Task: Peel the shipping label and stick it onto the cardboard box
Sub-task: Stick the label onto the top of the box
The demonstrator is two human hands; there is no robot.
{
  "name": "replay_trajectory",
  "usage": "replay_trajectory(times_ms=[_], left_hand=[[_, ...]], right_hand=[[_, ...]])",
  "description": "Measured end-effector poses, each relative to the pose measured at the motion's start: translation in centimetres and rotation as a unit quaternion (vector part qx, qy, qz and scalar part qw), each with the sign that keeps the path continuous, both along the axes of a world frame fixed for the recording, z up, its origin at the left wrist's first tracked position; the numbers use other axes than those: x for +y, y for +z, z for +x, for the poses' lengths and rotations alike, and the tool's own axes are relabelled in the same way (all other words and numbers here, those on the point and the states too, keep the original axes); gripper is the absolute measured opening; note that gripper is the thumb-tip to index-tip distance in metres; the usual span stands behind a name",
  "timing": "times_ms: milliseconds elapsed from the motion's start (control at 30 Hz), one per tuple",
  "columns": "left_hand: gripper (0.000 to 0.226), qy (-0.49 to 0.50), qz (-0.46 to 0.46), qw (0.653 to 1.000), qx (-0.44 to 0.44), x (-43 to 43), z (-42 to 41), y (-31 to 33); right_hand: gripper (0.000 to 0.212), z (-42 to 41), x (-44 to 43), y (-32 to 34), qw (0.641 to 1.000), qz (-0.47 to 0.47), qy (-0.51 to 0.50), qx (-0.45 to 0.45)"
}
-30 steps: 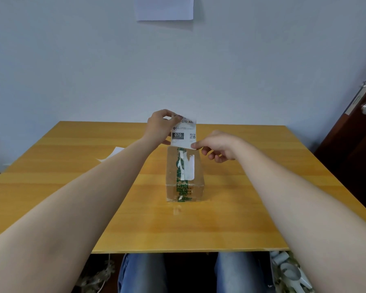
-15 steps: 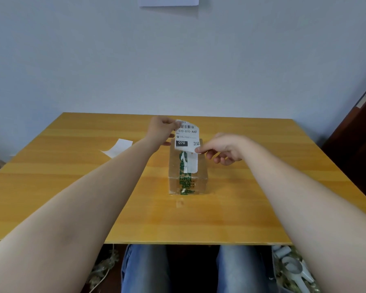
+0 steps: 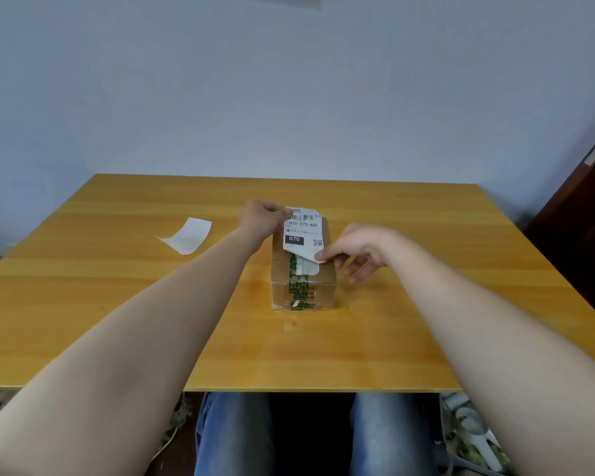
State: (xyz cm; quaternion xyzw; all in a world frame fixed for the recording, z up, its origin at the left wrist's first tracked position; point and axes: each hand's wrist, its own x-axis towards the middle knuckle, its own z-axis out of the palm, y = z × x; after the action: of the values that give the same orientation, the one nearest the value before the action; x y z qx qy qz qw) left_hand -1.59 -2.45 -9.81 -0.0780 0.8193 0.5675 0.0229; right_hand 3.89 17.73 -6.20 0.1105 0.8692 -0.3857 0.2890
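Label [image 3: 302, 231] lowered over box [image 3: 281, 271], pinched between left grip [image 3: 260, 218], right grip [image 3: 361, 249]

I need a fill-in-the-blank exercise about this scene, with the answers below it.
The shipping label, pinched by the left hand and right hand, shows ____ on its black patch.
The white paper sheet lies on the table, ____ of the cardboard box.
The box's tape is printed in ____.
Answers: 070; left; green.
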Motion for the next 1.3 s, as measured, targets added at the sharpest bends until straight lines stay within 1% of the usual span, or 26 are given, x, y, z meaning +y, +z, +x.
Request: replay_trajectory(times_ms=[100, 433, 800, 1033, 1300], left_hand=[[0.032, 0.008, 0.001, 1.0, -0.004, 0.0, -0.3, -0.5], [0.03, 0.003, -0.001, 1.0, -0.025, -0.2, -0.9, -2.0], [0.03, 0.005, -0.017, 1.0, -0.013, -0.1, -1.7, -3.0], [0.016, 0.015, 0.0, 1.0, 0.002, -0.3, -2.0, -4.1], [0.016, 0.016, 0.001, 1.0, 0.005, -0.4, -2.1, -4.4]], right_hand=[[0.027, -0.1, -0.1, 0.0, 1.0, 0.008, 0.002, -0.003], [0.031, -0.3, -0.2, 0.1, 0.999, 0.031, 0.01, -0.002], [0.032, -0.5, -0.3, -0.3, 0.999, 0.036, 0.012, 0.0], [0.028, -0.4, -0.5, -0.5, 0.999, 0.034, 0.013, 0.006], [0.025, -0.5, -0.6, -0.7, 0.999, 0.045, 0.019, 0.011]])
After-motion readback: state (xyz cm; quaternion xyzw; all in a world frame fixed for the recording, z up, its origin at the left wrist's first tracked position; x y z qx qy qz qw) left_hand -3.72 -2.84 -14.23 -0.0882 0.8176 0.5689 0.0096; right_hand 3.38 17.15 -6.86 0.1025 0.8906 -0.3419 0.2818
